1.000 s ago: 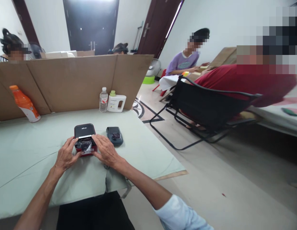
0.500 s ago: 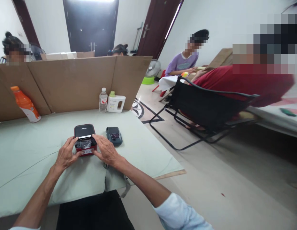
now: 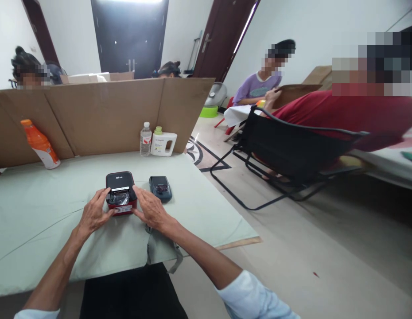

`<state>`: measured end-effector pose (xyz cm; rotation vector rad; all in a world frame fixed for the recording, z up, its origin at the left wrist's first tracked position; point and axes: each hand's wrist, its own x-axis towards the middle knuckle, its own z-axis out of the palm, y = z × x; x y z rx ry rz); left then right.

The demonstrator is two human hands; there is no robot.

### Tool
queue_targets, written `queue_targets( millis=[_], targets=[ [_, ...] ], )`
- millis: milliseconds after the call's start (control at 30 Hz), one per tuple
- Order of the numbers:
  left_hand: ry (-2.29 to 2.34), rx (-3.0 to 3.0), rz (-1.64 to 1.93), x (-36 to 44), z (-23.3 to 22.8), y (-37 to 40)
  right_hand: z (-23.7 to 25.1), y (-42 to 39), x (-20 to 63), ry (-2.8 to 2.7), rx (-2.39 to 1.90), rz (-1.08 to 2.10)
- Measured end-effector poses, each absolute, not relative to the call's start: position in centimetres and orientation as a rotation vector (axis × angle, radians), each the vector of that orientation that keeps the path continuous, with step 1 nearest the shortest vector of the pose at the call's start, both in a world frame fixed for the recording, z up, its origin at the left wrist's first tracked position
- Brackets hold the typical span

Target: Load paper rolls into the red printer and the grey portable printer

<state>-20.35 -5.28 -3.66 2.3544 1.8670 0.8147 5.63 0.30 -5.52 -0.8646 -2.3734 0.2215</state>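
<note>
dark device (image 3: 161, 189) lies near the right fingers (image 3: 141, 195)

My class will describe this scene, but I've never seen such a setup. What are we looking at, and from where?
There is no machine: these are a person's bare left hand and right hand. One camera, worn on the head, looks forward and down at them. On the pale green table they lie against both sides of a black-and-red device; how firmly they grip is unclear. A smaller dark device lies to its right. Behind are an orange bottle, a clear bottle and a white jug, before a cardboard screen.
</note>
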Motion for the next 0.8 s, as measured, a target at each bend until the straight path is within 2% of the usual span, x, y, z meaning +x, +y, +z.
queue_targets(
  millis=[367,800],
  targets=[
    [1.871,2.362,0.851,-20.6,-4.1,-5.0,-6.0,0.2,5.7,-2.322,-0.873,0.346],
    [1.849,2.259,0.798,-19.5,-5.5,-5.0,-4.5,0.4,5.0,-2.206,-1.031,0.926]
  ],
)
